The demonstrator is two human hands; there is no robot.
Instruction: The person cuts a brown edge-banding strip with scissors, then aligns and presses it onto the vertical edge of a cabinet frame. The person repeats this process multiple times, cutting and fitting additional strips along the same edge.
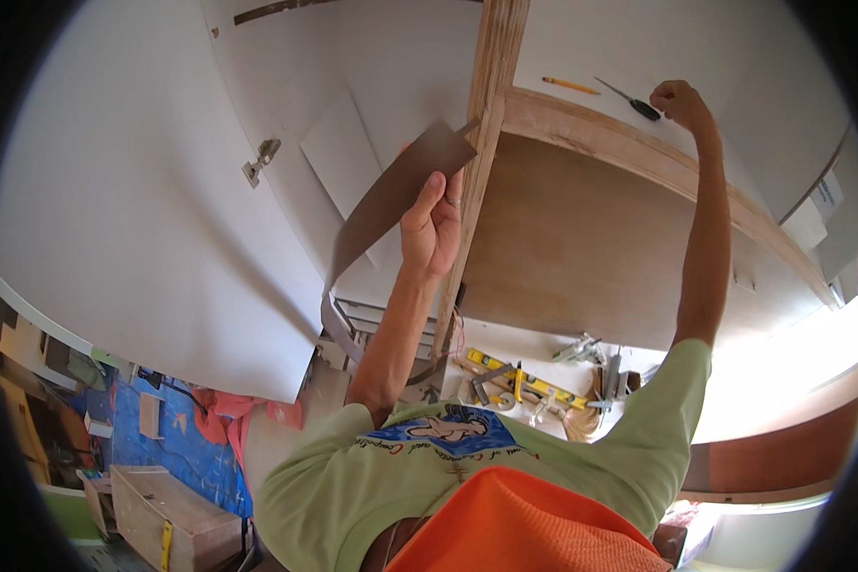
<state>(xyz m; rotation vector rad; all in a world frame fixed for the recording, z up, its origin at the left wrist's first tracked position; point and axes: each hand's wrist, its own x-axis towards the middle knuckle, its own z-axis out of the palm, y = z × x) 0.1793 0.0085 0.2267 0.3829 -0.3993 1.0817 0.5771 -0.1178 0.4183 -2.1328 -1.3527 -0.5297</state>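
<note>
Left hand: the left hand (433,224) is raised with its back to the camera, thumb and fingers pinching the upper end of a brown edge-banding strip (391,195); a ring shows on one finger.
Edge-banding strip: thin, flexible and dark brown; its top end sits just above the left hand's fingertips, against the upright plywood edge (486,124); from the grip it hangs down to the left of the wrist and curls under near the forearm.
Plywood edge: a bare, pale wooden upright running just right of the left hand, from above it down past the wrist.
Right hand: the right hand (679,100) is stretched far up and right, fingers curled into a loose fist beside the black handle of a screwdriver (629,99); whether it actually grips the handle I cannot tell.
Screwdriver: lies on the white shelf surface just left of the right hand, shaft pointing up-left.
Pencil: a yellow pencil (570,85) lies further left of the right hand, past the screwdriver.
Cabinet panel: a brown plywood back panel (582,238) fills the space between the two arms.
White door: a large white panel with a metal hinge (260,160) stands left of the left hand.
Below: a yellow spirit level (524,378) and small tools lie well beneath both hands.
</note>
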